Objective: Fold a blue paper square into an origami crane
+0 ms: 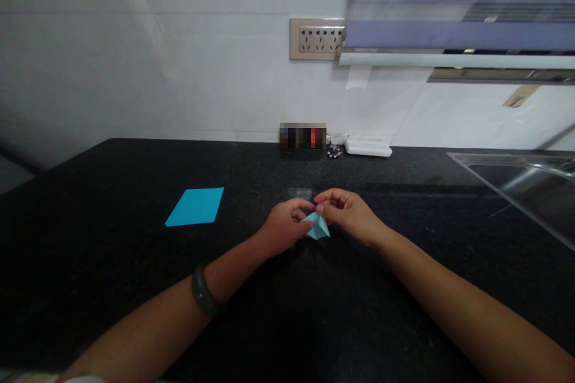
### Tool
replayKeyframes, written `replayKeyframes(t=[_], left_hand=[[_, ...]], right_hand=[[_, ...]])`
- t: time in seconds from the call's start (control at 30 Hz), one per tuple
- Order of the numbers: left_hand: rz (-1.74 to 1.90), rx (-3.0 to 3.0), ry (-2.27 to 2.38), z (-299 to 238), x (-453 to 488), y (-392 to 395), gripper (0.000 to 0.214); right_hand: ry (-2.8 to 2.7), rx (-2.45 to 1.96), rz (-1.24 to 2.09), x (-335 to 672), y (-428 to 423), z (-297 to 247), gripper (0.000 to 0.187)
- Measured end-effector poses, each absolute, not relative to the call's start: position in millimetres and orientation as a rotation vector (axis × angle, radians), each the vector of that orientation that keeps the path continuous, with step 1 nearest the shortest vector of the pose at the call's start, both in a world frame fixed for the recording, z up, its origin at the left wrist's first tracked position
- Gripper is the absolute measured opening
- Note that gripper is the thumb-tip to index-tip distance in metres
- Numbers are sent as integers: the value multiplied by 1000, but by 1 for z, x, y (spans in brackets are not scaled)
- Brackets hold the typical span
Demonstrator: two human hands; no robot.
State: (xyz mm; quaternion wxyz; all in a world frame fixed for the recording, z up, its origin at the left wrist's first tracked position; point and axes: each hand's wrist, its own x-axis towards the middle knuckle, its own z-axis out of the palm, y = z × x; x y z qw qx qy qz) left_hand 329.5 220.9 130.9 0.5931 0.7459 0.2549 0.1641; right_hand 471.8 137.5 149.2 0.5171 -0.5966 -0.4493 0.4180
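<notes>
A small piece of folded light-blue paper [318, 227] is held between my two hands, low over the dark countertop. My left hand [287, 226] grips its left side, with the thumb across the front face. At its top, the thumb and forefinger of my right hand [348, 214] pinch together on the tip. The paper has creases and flaps that spread toward me. Part of it is hidden behind my fingers. Off to the left, a flat sheet of brighter blue paper [196, 206] lies on the counter.
The black speckled countertop [135, 299] runs back to a tiled wall. By the wall stand a small pixelated box [302, 136], a beaded item [333, 151] and a white bar-shaped object [368, 147]. A metal sink [530, 185] is at the right. A socket panel [317, 39] and purple blind [449, 6] hang above.
</notes>
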Motion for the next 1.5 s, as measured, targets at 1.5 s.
replayKeyframes(t=[1.5], left_hand=[[368,1301,615,140,331,213,20]], right_hand=[[-1297,-1576,552,462,136,137,12]])
